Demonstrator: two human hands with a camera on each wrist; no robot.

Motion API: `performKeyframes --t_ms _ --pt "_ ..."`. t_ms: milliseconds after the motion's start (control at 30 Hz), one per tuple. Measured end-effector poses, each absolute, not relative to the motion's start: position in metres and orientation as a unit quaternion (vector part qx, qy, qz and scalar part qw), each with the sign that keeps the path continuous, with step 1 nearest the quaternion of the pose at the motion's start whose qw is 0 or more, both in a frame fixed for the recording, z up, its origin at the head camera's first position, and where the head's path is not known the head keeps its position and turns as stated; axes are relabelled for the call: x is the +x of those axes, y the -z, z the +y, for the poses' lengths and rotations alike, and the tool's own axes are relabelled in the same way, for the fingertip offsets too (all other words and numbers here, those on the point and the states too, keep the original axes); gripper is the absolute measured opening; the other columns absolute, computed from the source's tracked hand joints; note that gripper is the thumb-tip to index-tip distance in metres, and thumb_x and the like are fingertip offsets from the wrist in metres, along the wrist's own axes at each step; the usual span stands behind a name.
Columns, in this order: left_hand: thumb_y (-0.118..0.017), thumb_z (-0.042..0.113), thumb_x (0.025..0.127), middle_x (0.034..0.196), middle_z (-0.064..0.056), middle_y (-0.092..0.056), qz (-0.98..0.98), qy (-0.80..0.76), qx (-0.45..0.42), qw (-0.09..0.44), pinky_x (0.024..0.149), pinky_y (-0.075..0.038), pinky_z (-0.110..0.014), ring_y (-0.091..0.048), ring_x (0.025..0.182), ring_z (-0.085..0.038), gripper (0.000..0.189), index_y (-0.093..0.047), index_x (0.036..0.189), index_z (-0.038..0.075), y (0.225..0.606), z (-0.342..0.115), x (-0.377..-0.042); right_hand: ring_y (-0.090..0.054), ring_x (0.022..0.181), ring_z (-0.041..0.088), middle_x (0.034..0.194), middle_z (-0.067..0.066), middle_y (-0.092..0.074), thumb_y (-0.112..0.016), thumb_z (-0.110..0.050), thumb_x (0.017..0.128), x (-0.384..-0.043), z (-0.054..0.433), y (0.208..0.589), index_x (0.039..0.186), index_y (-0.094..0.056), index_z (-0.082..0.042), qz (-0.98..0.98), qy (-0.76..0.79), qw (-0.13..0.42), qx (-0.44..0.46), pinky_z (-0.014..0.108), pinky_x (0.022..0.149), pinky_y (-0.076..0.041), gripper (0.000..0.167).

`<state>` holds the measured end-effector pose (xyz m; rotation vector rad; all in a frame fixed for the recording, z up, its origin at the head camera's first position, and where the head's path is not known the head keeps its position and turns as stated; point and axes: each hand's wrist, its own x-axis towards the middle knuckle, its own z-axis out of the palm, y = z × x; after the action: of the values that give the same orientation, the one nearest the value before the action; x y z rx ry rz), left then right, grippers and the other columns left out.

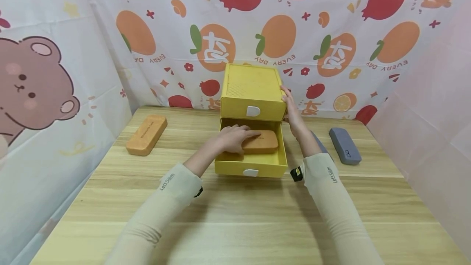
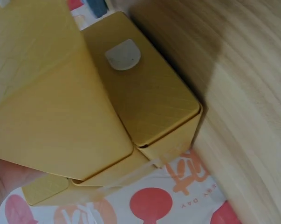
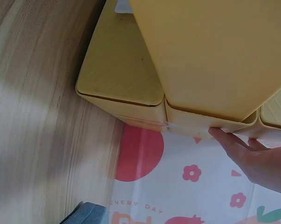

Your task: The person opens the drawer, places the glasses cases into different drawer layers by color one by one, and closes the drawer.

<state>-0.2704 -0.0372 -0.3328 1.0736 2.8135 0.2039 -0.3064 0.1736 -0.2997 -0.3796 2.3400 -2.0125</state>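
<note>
Case [image 1: 265, 143] — left end in left hand [image 1: 234, 138], inside yellow drawer [image 1: 231, 169].

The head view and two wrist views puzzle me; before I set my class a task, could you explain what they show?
There is no robot here: these are a person's bare hands. The head view comes from a camera worn on the head, looking forward and down; the other two come from a camera on each wrist. On the wooden table stands a yellow drawer unit with an open drawer. Inside that drawer, the left hand grips one end of an orange case. The right hand rests against the unit's right side. Another orange case lies to the left, and a grey-blue case to the right, with a bluish object partly hidden behind the right arm.
</note>
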Motion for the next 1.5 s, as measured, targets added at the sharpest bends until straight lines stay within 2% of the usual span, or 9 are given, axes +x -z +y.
performKeyframes --t_ms 200,433,567,667,767,867,1033,1267,1500 --pt "-0.076 0.016 0.074 0.133 -0.012 -0.043 0.929 -0.057 0.363 0.046 0.093 -0.036 -0.046 -0.042 0.115 -0.033 0.079 -0.036 0.142 0.023 0.337 -0.038 -0.269 -0.041 0.097 0.024 0.149 0.009 -0.007 -0.025 -0.030 0.094 -0.307 0.175 0.301 0.148 -0.011 -0.024 0.753 0.647 0.018 -0.119 0.045 0.085 -0.034 0.056" --pt "-0.074 0.019 0.077 0.131 -0.013 -0.046 0.921 -0.013 0.383 -0.067 0.087 -0.041 -0.045 -0.043 0.115 -0.033 0.066 -0.045 0.136 0.018 0.345 -0.038 -0.259 -0.042 0.095 0.023 0.148 0.009 -0.010 -0.026 -0.029 0.094 -0.307 0.175 0.302 0.148 -0.013 -0.024 0.747 0.654 0.016 -0.117 0.043 0.083 -0.035 0.056" --pt "-0.076 0.023 0.076 0.120 -0.006 -0.055 0.906 -0.020 0.401 -0.132 0.078 -0.047 -0.038 -0.050 0.107 -0.026 0.049 -0.060 0.122 0.018 0.350 -0.041 -0.255 -0.043 0.091 0.022 0.147 0.009 -0.011 -0.025 -0.027 0.094 -0.306 0.174 0.301 0.148 -0.014 -0.023 0.747 0.654 0.015 -0.118 0.041 0.080 -0.036 0.055" --pt "-0.078 0.021 0.073 0.109 -0.002 -0.061 0.898 -0.027 0.403 -0.174 0.063 -0.050 -0.031 -0.054 0.096 -0.022 0.036 -0.068 0.108 0.021 0.352 -0.042 -0.252 -0.043 0.091 0.021 0.147 0.010 -0.012 -0.026 -0.028 0.094 -0.306 0.173 0.301 0.148 -0.014 -0.023 0.747 0.655 0.014 -0.116 0.040 0.079 -0.036 0.055" --pt "-0.080 0.023 0.071 0.103 0.002 -0.063 0.897 -0.023 0.393 -0.201 0.050 -0.047 -0.027 -0.055 0.089 -0.019 0.031 -0.070 0.100 0.024 0.352 -0.043 -0.251 -0.042 0.091 0.021 0.147 0.011 -0.012 -0.025 -0.029 0.094 -0.307 0.174 0.301 0.148 -0.014 -0.022 0.747 0.654 0.013 -0.117 0.040 0.080 -0.036 0.056" --pt "-0.080 0.023 0.071 0.100 0.003 -0.064 0.897 -0.022 0.386 -0.215 0.045 -0.044 -0.026 -0.057 0.085 -0.017 0.027 -0.072 0.097 0.026 0.351 -0.043 -0.250 -0.043 0.092 0.022 0.147 0.010 -0.013 -0.026 -0.029 0.094 -0.314 0.176 0.307 0.148 -0.014 -0.024 0.745 0.657 0.013 -0.119 0.041 0.079 -0.036 0.056" --pt "-0.073 0.018 0.079 0.095 0.002 -0.066 0.887 -0.034 0.391 -0.243 0.042 -0.041 -0.024 -0.059 0.079 -0.018 0.015 -0.073 0.093 0.023 0.350 -0.043 -0.253 -0.043 0.093 0.023 0.145 0.007 -0.017 -0.028 -0.032 0.093 -0.327 0.179 0.317 0.146 -0.018 -0.031 0.740 0.663 0.011 -0.108 0.041 0.079 -0.036 0.054" --pt "-0.075 0.018 0.077 0.100 0.002 -0.065 0.894 -0.024 0.385 -0.228 0.043 -0.041 -0.025 -0.058 0.086 -0.019 0.026 -0.072 0.103 0.024 0.351 -0.044 -0.263 -0.043 0.095 0.025 0.144 0.007 -0.020 -0.030 -0.035 0.092 -0.330 0.178 0.320 0.146 -0.020 -0.032 0.741 0.663 0.004 -0.108 0.043 0.080 -0.036 0.055" --pt "-0.072 0.015 0.080 0.100 0.002 -0.065 0.890 -0.040 0.386 -0.239 0.045 -0.043 -0.028 -0.059 0.088 -0.020 0.022 -0.072 0.102 0.022 0.353 -0.045 -0.272 -0.040 0.104 0.028 0.146 0.006 -0.016 -0.029 -0.036 0.091 -0.331 0.179 0.320 0.146 -0.019 -0.032 0.740 0.664 0.007 -0.106 0.049 0.086 -0.033 0.056"
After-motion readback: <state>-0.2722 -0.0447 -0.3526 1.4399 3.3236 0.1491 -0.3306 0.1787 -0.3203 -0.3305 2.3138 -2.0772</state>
